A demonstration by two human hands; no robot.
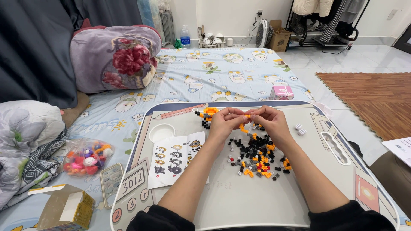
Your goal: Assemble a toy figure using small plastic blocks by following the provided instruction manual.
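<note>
Underneath both forearms lies a pale lap table point(239, 201) set on a cartoon-printed sheet point(222, 77), with white floor tiles and a clothes rack far beyond the fingers. Both arms reach forward, wrists bent inward, so the left hand point(223, 122) and right hand point(269, 122) meet fingertip to fingertip, pinching a small orange brick piece point(245, 121) between them (its exact shape is too small to tell). Just below the hands lies a loose brick pile point(257, 156); an instruction sheet point(177, 158) lies left of the left forearm
</note>
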